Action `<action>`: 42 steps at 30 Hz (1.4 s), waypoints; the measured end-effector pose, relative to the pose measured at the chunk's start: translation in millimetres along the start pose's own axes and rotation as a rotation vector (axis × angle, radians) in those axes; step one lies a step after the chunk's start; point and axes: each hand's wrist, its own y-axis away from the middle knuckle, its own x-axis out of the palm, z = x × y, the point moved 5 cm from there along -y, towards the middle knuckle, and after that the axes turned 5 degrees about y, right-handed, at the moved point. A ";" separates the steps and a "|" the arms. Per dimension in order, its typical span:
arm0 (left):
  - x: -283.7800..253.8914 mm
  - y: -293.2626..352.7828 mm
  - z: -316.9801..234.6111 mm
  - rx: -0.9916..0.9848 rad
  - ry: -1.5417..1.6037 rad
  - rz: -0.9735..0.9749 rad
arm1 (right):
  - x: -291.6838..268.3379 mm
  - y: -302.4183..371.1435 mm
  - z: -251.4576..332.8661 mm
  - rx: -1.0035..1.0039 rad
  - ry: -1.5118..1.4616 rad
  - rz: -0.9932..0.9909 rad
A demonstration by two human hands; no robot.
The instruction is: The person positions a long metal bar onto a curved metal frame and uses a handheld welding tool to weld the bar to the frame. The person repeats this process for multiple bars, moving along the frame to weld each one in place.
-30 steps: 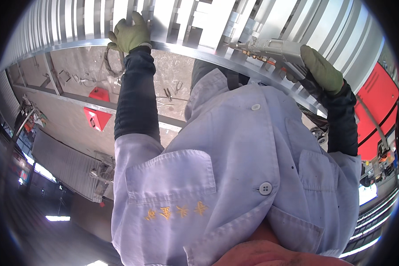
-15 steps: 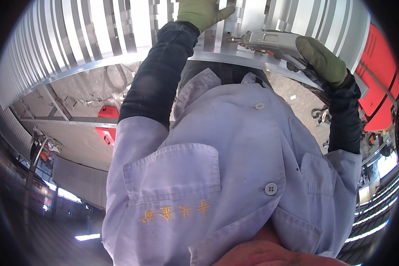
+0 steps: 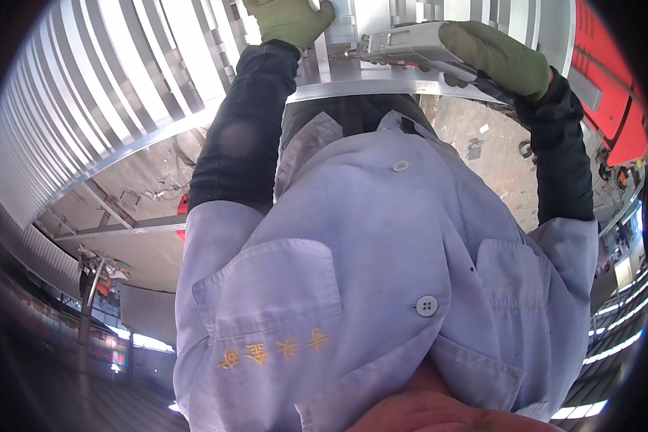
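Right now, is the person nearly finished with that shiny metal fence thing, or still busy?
Still busy, it seems. Already done: many silver bars stand in a neat row in the metal frame. In hand: the left hand grips an upright bar, and the right hand holds a grey handheld tool with its tip at that spot. How much is left cannot be told from here.

Both hands wear knitted cloth gloves, matt olive-green, the left hand (image 3: pixel 289 20) and the right hand (image 3: pixel 498 56); the tool (image 3: pixel 410 43) in the right one looks like dull grey metal, scuffed; the slatted panel (image 3: pixel 101 93) is bright, smooth sheet metal with a soft sheen; the shirt (image 3: pixel 381 288) is thin, matt pale-blue woven cloth with plastic buttons; the sleeves (image 3: pixel 241 137) beneath are dark, soft knit; the floor (image 3: pixel 500 162) looks rough and dusty.
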 end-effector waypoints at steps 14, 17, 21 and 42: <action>12.7 -0.3 3.1 0.056 -0.008 -0.106 | -4.2 -35.4 3.6 0.762 -0.803 0.248; 7.5 -0.2 1.0 0.018 -0.036 -0.039 | -7.6 -39.1 4.9 0.754 -0.775 0.214; 14.4 -1.2 6.3 0.031 -0.050 -0.074 | 9.3 -2.3 -11.9 0.118 -0.034 0.086; 12.3 -2.0 10.4 0.004 0.049 -0.018 | 7.9 -66.9 18.1 0.697 -0.830 0.216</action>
